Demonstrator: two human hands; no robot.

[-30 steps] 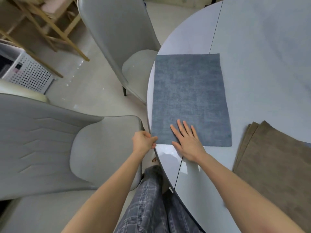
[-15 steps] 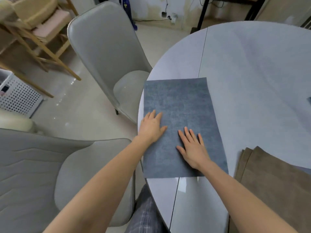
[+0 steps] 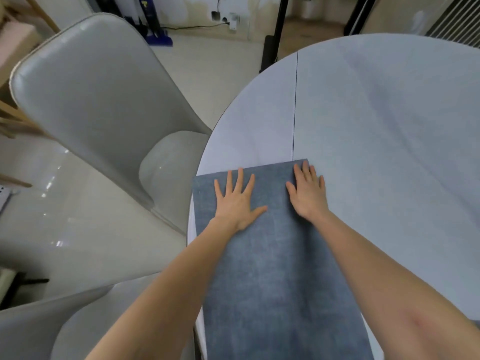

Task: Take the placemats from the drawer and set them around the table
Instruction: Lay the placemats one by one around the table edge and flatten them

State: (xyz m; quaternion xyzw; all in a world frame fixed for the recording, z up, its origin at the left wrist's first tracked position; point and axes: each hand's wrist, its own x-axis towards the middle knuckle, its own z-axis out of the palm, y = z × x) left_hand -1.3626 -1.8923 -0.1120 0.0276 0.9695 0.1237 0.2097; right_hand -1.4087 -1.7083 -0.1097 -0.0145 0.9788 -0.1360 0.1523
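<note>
A blue-grey placemat (image 3: 275, 276) lies flat on the pale round table (image 3: 389, 141), along its left edge. My left hand (image 3: 237, 200) presses flat on the mat near its far left corner, fingers spread. On the far right corner rests my right hand (image 3: 307, 194), also flat with straight fingers, its fingertips at the mat's far edge. The brown placemats are out of view.
A grey chair (image 3: 98, 100) stands at the table's left edge, just beyond the mat. A second grey chair (image 3: 52, 331) is at the bottom left. A black stand pole (image 3: 275, 35) and a blue vacuum (image 3: 155, 27) are on the floor behind.
Both hands have slid forward along the mat to its far corners. My left hand went from pinching the near corner to lying flat. The view moved forward; the brown mats dropped out of sight.
</note>
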